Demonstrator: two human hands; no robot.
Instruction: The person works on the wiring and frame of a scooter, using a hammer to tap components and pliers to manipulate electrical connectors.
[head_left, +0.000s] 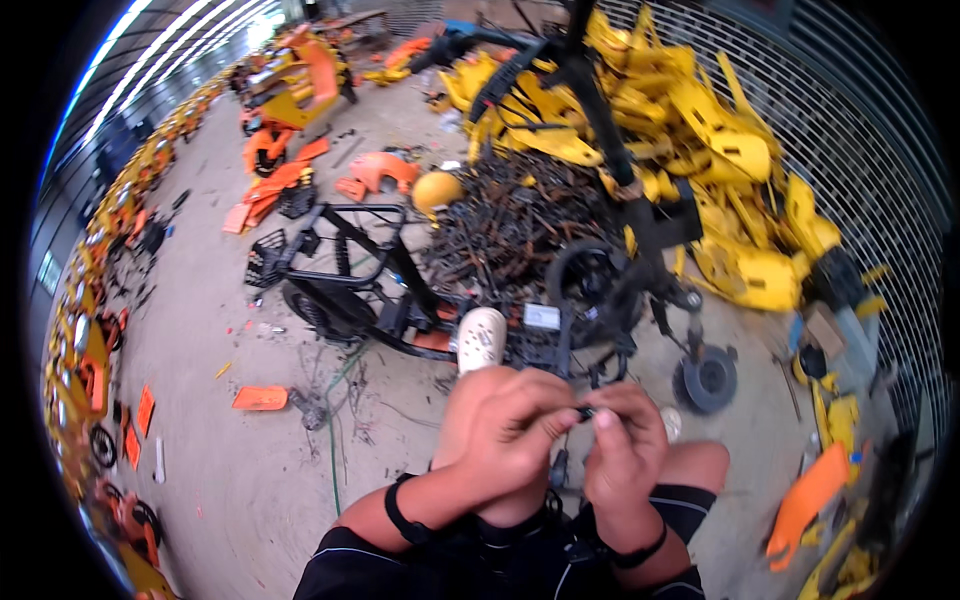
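Above my knees, my left hand and my right hand meet, each with thumb and fingers pinched. Between their fingertips is a small black piece, mostly covered, so its kind does not show. Just beyond the hands lies a stripped black scooter frame, with its rear wheel to the left. Its steering column rises at the right. One of my feet, in a white clog, rests on the frame's floor part.
Behind the frame lies a heap of rusty metal parts, with a large pile of yellow body panels beyond it. Orange panels are scattered at left. A round grey wheel stands at right, and a green cable crosses the floor.
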